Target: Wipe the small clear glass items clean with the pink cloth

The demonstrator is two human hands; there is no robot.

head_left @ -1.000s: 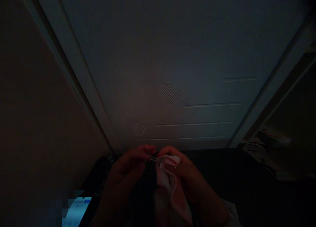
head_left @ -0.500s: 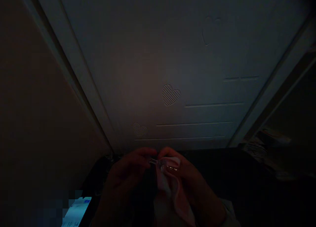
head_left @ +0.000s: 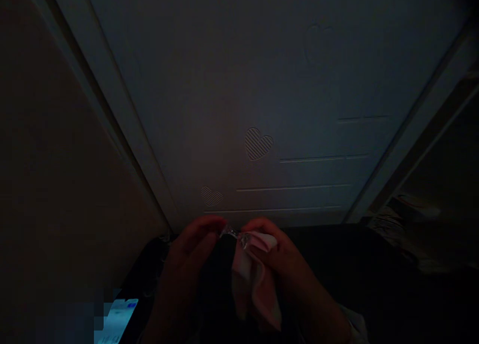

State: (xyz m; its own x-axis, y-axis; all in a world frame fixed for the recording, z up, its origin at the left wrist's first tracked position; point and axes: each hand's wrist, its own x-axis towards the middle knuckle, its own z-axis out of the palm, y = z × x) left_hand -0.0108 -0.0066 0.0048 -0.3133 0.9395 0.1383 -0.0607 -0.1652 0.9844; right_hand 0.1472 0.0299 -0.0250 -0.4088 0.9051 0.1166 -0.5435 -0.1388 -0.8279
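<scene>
In dim light, my left hand (head_left: pixel 198 241) pinches one end of a small clear, shiny object (head_left: pixel 230 231) at the lower middle of the view. My right hand (head_left: pixel 279 249) grips a pink and white cloth (head_left: pixel 258 289), which is wrapped around the other end of that clear object. The cloth's lower part hangs down between my hands. What the clear object is cannot be made out.
A pale panel (head_left: pixel 209 94) with engraved hearts and lines stands in front. Below it is a dark surface (head_left: pixel 329 249). A lit screen (head_left: pixel 119 316) glows at the lower left. Blurred items (head_left: pixel 407 209) lie at the right.
My left fingers have shifted slightly up and left, and more of the clear object shows between my hands. The cloth's hanging end has swung left and up. The panel looks darker.
</scene>
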